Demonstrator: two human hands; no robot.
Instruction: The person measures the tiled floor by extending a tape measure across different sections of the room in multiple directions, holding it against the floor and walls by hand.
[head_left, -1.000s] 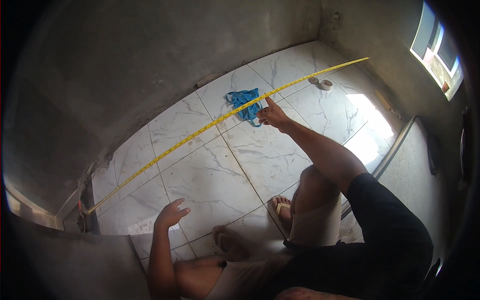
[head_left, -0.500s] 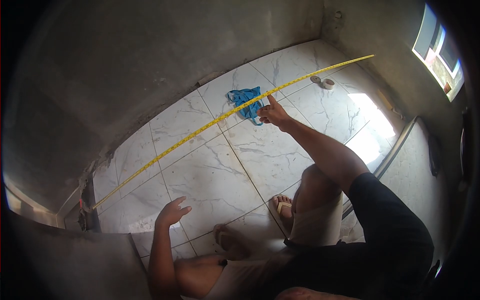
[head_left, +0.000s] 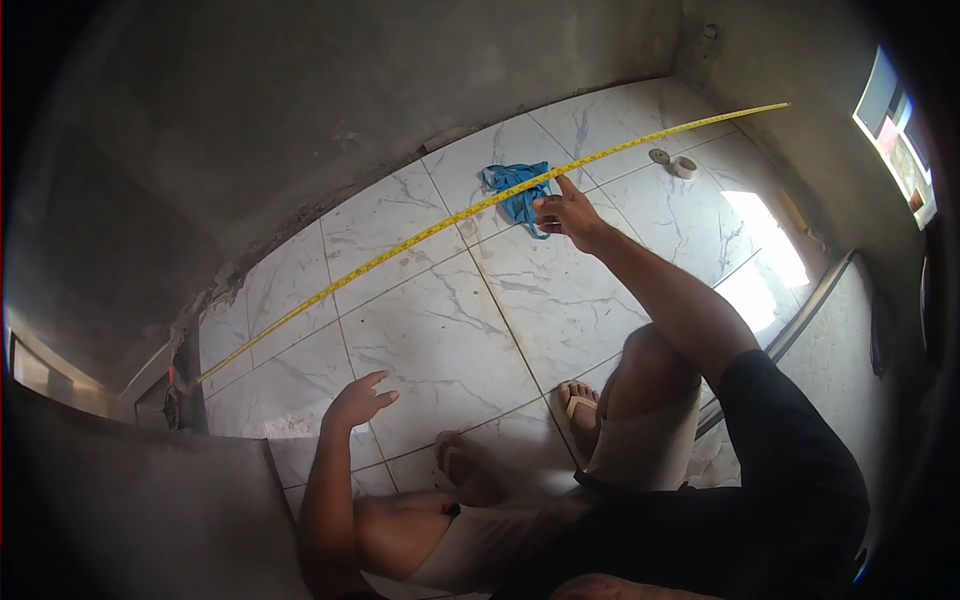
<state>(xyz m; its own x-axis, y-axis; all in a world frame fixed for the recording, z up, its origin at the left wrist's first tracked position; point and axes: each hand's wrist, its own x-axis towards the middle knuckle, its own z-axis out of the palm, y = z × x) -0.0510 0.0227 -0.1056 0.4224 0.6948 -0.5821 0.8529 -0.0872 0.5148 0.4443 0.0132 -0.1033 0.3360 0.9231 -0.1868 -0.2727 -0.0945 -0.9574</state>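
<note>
A yellow tape measure blade [head_left: 415, 240] stretches diagonally over the marble-look tiled floor, from the lower left to the far right. My right hand [head_left: 572, 215] reaches out with its index finger extended to the blade's near edge; its other fingers are loosely bent and apart, holding nothing. Just beyond that hand lies a crumpled blue cloth item with straps [head_left: 520, 208], with the blade crossing over it. My left hand [head_left: 357, 402] hovers over the tiles in front of my left knee, fingers spread, nothing in it.
A white roll [head_left: 684, 168] and a small grey disc [head_left: 659, 156] rest near the blade's far end. Bare grey walls [head_left: 330, 90] border the floor. At right a pale panel [head_left: 800, 410] leans or lies. My sandalled feet [head_left: 580, 408] are on the tiles.
The view has shifted slightly, so the floor items appear further right. My right index finger stays at the blade beside the blue cloth item. The left hand remains open over the tiles.
</note>
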